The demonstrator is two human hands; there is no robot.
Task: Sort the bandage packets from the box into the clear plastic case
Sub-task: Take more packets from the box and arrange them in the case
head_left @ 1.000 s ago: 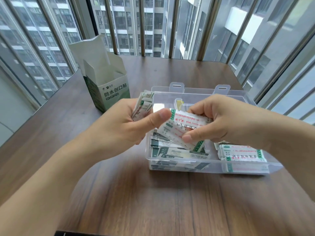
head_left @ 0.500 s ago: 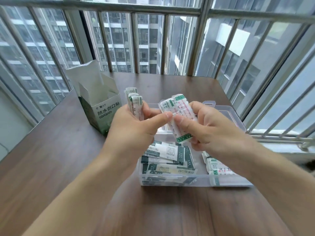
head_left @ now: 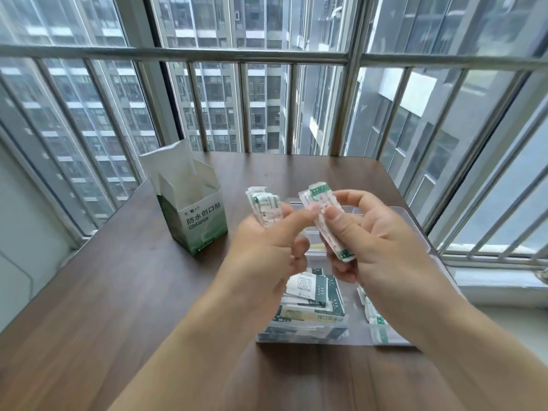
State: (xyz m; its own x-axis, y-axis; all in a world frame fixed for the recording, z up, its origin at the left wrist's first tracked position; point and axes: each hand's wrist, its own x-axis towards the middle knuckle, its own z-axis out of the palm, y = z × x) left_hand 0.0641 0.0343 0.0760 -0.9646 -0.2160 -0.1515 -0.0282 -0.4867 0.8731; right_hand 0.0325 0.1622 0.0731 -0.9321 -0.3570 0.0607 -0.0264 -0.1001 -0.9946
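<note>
My left hand (head_left: pixel 267 244) grips a small bundle of white-and-green bandage packets (head_left: pixel 264 207), held upright above the table. My right hand (head_left: pixel 370 241) pinches another bundle of packets (head_left: pixel 329 223) between thumb and fingers, and my left thumb touches its upper end. Both hands hover over the clear plastic case (head_left: pixel 415 232). Dark-green packets (head_left: pixel 314 295) lie stacked in the case's left compartment. White packets with green ends (head_left: pixel 375 317) lie in the right compartment, partly hidden by my right forearm. The opened green-and-white box (head_left: pixel 198 221) stands upright to the left.
Everything sits on a brown wooden table (head_left: pixel 118 292) in a corner of barred windows (head_left: pixel 267 54). A white sill (head_left: pixel 498 280) runs just right of the case. Bare tabletop lies in front of the case and to its left.
The view has tilted up toward the windows. Both hands have stayed together over the case, with the right hand's bundle turned more upright.
</note>
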